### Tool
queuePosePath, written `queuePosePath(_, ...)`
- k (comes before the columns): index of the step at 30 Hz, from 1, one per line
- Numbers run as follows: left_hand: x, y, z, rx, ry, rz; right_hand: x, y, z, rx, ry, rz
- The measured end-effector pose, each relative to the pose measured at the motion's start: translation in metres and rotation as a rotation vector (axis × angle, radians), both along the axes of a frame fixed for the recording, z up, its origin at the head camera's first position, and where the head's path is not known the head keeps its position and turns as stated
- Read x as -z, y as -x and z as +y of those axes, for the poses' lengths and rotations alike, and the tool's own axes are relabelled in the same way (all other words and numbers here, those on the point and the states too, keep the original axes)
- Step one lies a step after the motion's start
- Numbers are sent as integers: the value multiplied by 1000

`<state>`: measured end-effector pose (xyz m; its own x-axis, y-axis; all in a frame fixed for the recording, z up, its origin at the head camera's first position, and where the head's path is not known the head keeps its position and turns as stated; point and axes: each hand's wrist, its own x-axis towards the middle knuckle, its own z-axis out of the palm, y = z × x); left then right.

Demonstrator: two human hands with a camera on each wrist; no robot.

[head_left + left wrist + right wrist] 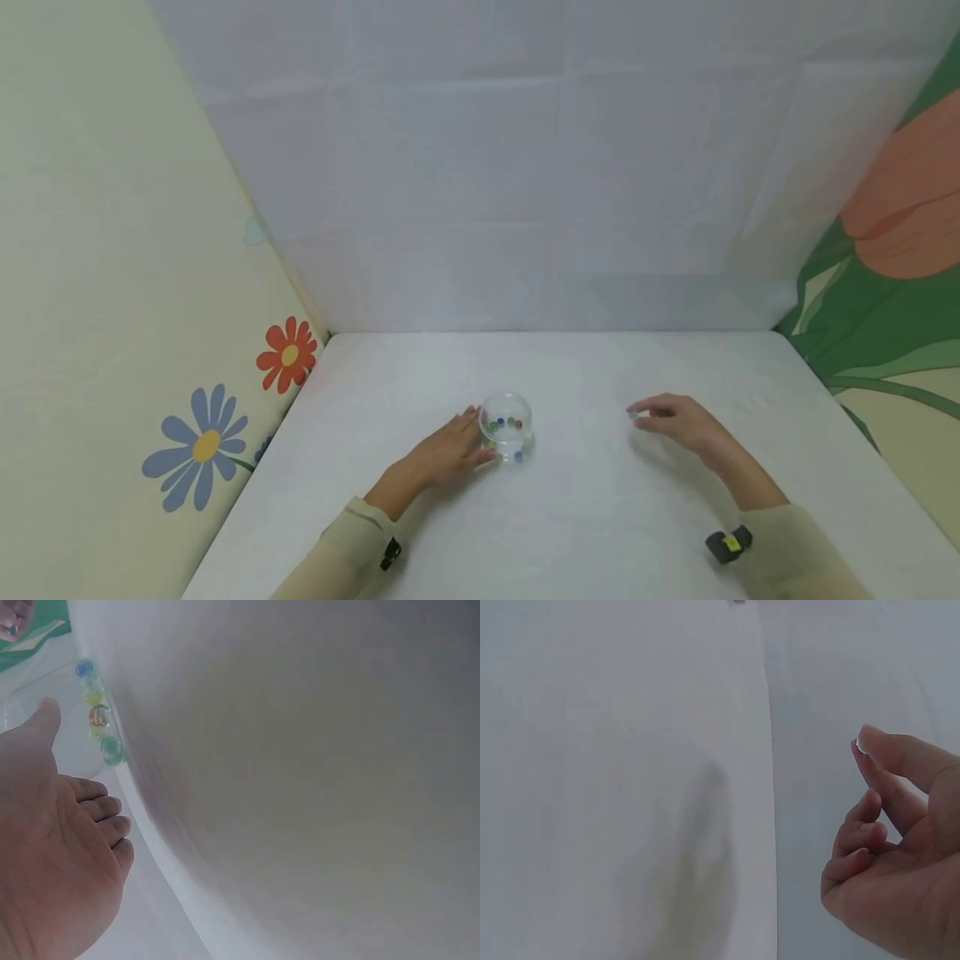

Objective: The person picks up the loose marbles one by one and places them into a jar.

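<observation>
A clear round container (pixel 525 408) stands upright on the white table, left of the middle in the head view. Several coloured glass marbles (pixel 111 750) lie at its bottom, among them green, yellow and blue ones. My left hand (pixel 448 450) rests against the container's left side, its fingers extended and the thumb apart from them at the near side. Well to the right and above the tabletop, my right hand (pixel 678 423) pinches a small pale blue marble (pixel 632 414) between thumb and index finger. In the right wrist view the fingertips mostly cover that marble.
The white tabletop (pixel 585 517) runs back to a white cloth backdrop (pixel 555 183). Walls printed with large flowers stand at either side. Dark wrist straps (pixel 729 544) sit at both sleeves.
</observation>
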<state>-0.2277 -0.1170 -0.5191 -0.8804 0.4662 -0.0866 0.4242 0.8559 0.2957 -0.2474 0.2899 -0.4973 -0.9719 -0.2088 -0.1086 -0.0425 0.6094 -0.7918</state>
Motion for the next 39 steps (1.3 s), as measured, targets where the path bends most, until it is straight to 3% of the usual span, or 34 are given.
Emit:
queuePosePath(10, 0, 1, -1, -2, 9, -8, -6, 0, -12, 9, -6, -17)
queuePosePath(29, -1, 0, -1, 4, 8, -12, -13, 0, -30, -65, 46, 4)
queuePosePath(39, -1, 0, -2, 0, 12, -1, -15, 1, -42, -60, 34, 0)
